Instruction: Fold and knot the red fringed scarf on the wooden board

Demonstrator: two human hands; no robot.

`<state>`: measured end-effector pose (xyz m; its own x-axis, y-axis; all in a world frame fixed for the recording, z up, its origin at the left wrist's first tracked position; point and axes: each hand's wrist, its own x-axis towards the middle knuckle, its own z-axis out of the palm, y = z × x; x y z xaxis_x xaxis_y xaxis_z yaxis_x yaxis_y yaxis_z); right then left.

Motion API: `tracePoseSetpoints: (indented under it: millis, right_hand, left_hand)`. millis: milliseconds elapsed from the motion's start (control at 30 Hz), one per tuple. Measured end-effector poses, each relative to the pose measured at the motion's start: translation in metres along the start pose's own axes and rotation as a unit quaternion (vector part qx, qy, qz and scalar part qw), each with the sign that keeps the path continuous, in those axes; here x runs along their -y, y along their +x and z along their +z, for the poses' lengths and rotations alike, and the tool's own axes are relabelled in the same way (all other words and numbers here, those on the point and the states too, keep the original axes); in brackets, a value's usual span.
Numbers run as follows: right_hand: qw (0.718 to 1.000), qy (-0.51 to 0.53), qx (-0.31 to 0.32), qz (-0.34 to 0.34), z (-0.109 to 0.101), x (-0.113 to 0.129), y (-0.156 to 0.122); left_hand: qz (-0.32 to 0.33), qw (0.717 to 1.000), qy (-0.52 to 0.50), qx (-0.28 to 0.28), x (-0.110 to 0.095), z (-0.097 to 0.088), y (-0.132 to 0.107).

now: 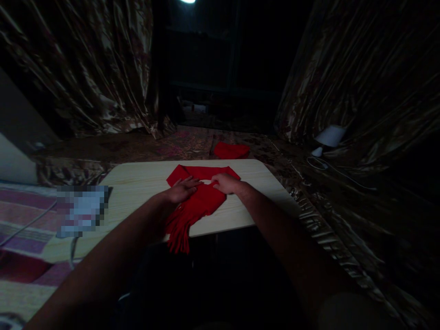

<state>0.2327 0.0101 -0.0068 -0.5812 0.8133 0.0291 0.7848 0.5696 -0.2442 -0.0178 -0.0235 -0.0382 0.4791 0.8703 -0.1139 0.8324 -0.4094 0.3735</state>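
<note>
A red fringed scarf (206, 202) lies looped on a pale wooden table (137, 183), its fringe hanging over the near edge. A small gap in the loop shows the table top. My left hand (183, 189) rests flat on the scarf's left part, fingers stretched out toward the gap. On the right side of the gap, my right hand (226, 183) has its fingers curled onto the cloth, gripping the scarf near the loop's edge. The fingertips of the right hand are partly hidden.
Behind the table lies a red cloth item (231, 150). A small white lamp (330, 136) with a cord stands at the right. On the left are a blurred-out flat object (84, 208) and a striped bed cover (27, 206). Patterned curtains (127, 68) hang behind.
</note>
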Motion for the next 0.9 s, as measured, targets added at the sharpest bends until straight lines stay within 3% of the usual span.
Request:
tracePoseSetpoints:
  millis: [100, 167, 300, 400, 467, 700, 900]
  right_hand:
    - [0.998, -0.022, -0.044, 0.034, -0.001, 0.002, -0.002]
    - [0.995, -0.009, -0.094, 0.023, 0.0, 0.006, -0.008]
    - [0.974, 0.067, -0.191, -0.099, -0.001, 0.026, -0.036]
    - [0.958, 0.044, -0.155, -0.235, -0.004, 0.049, -0.066]
    - [0.956, -0.023, -0.123, -0.265, -0.004, 0.063, -0.083]
    - [0.945, -0.192, -0.115, -0.238, 0.011, 0.091, -0.093]
    - [0.964, -0.144, -0.144, -0.172, 0.029, 0.09, -0.086]
  left_hand:
    - [-0.005, 1.0, 0.009, 0.005, -0.003, 0.0, -0.001]
    - [-0.008, 1.0, 0.009, 0.009, -0.005, -0.001, -0.001]
    - [-0.01, 1.0, -0.002, 0.017, -0.008, -0.004, -0.001]
    - [-0.015, 1.0, -0.011, 0.021, -0.011, -0.005, -0.001]
    - [-0.016, 1.0, -0.009, 0.024, -0.013, -0.006, -0.002]
    - [-0.019, 0.998, 0.031, 0.043, -0.018, -0.011, -0.004]
    - [-0.018, 0.999, 0.029, 0.04, -0.018, -0.011, -0.004]
